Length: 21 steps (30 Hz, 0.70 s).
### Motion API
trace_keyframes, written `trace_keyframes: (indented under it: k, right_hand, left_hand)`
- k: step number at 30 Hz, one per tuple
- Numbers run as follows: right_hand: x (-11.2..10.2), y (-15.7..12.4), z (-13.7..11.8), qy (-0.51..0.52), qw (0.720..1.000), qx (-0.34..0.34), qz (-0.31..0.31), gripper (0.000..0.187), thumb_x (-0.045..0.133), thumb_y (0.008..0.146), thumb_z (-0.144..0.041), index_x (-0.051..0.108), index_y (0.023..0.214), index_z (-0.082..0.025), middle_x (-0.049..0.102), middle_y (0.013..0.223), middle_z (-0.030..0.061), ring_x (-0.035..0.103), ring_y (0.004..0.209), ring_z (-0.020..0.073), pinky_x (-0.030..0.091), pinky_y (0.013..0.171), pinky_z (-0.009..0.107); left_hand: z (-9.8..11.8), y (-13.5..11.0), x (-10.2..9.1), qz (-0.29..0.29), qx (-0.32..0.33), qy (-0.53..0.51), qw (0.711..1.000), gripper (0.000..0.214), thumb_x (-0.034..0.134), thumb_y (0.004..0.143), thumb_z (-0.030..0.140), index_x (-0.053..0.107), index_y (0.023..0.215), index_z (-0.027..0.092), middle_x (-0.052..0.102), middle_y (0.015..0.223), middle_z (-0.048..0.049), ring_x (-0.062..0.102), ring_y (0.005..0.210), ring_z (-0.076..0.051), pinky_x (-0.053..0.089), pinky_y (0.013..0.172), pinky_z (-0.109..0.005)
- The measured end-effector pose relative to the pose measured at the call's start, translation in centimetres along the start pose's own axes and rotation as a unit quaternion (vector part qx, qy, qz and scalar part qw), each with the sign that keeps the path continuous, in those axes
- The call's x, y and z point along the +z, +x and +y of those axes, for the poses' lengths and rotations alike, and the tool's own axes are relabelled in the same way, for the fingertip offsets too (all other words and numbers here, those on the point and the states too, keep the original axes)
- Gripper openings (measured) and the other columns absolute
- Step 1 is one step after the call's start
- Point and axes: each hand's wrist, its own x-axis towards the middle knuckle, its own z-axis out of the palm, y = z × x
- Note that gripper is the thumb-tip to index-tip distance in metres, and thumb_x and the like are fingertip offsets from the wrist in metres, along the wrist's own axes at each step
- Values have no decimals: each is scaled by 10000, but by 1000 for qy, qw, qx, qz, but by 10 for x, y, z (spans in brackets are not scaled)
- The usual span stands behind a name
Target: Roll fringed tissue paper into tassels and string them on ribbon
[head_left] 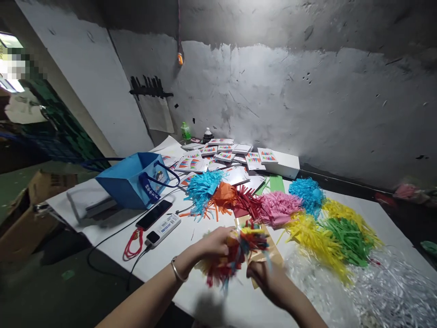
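Note:
My left hand [220, 241] is closed around a bunch of multicoloured paper tassels [252, 239], with red, yellow and blue strips fanning out on both sides of the fist. Just below and to the right of that bunch is my right hand [268, 278], its fingers bent and smeared by motion. Whether it grips any strips I cannot make out. Beneath the hands lies a tan sheet or flat packet [273, 253], partly covered by the bunch. Beyond them, fringed paper heaps run across the table: blue [205, 187], orange [224, 196], dark red [246, 202] and pink [280, 207].
At right are yellow fringe [314, 241], green fringe [350, 239] and clear plastic wrapping [389, 291]. A blue bag [119, 182], phone [154, 215], white power strip [164, 229] and red cord [134, 243] lie left. Printed packets [225, 156] pile up by the wall.

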Motion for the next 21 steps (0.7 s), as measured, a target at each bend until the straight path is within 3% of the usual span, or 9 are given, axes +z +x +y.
trace_keyframes:
  k: [2, 5, 8, 11, 14, 17, 19, 21]
  right_hand:
    - [1, -1, -6, -1, 1000, -6, -2, 188, 515, 861, -245, 672, 764, -210, 685, 727, 27, 555, 650, 152, 326, 598, 240]
    - [-12, 3, -9, 32, 999, -12, 25, 227, 500, 905, -301, 680, 796, -217, 691, 738, 17, 589, 682, 155, 362, 629, 239]
    - [-28, 11, 1, 95, 992, -6, 85, 335, 448, 955, -396, 689, 833, -200, 706, 790, 33, 638, 762, 169, 434, 701, 253]
    - [-28, 12, 15, 153, 980, -7, 130, 306, 507, 930, -426, 706, 906, -195, 718, 875, 51, 664, 824, 186, 486, 744, 271]
    - [-9, 12, 26, 201, 965, -12, 170, 328, 534, 914, -452, 685, 1079, -213, 698, 1114, 76, 651, 1038, 211, 505, 878, 304]
    - [20, 15, 35, 234, 948, 11, 214, 444, 384, 986, -468, 619, 1231, -184, 664, 1241, 99, 645, 1098, 192, 524, 918, 343]
    - [41, 15, 40, 241, 942, 34, 231, 492, 367, 993, -506, 668, 1126, -140, 714, 1131, 105, 691, 981, 171, 549, 883, 349]
    - [61, 10, 43, 241, 938, 57, 243, 477, 474, 944, -570, 706, 965, -153, 743, 1010, 87, 703, 906, 166, 554, 880, 364]
  left_hand:
    - [0, 0, 4, 7, -21, 8, 1000, 200, 594, 719, 161, 666, 906, 160, 726, 912, -92, 660, 822, -269, 518, 750, -330]
    - [4, 0, 15, -54, 1, -21, 998, 240, 704, 593, 180, 674, 831, 185, 710, 760, -31, 636, 704, -244, 516, 693, -318]
    - [8, 1, 22, -125, 55, -213, 968, 368, 804, 534, 353, 703, 844, 181, 708, 763, 2, 621, 690, -221, 513, 656, -280]
    - [10, 0, 25, -115, 74, -364, 921, 563, 781, 541, 585, 716, 883, 142, 701, 762, -25, 622, 718, -234, 521, 666, -297]
    - [10, -1, 30, -61, 66, -416, 905, 624, 811, 500, 605, 722, 883, 121, 698, 739, -47, 631, 706, -240, 525, 679, -317]
    - [10, 2, 37, -25, 52, -444, 894, 534, 852, 503, 516, 731, 837, 119, 702, 735, -62, 640, 700, -249, 535, 669, -327]
    - [13, 7, 42, 2, 47, -448, 893, 468, 847, 545, 464, 732, 849, 127, 712, 769, -68, 654, 760, -268, 545, 725, -345]
    - [18, 13, 50, 28, 48, -448, 892, 459, 826, 593, 435, 727, 922, 131, 722, 843, -81, 657, 873, -298, 537, 822, -371]
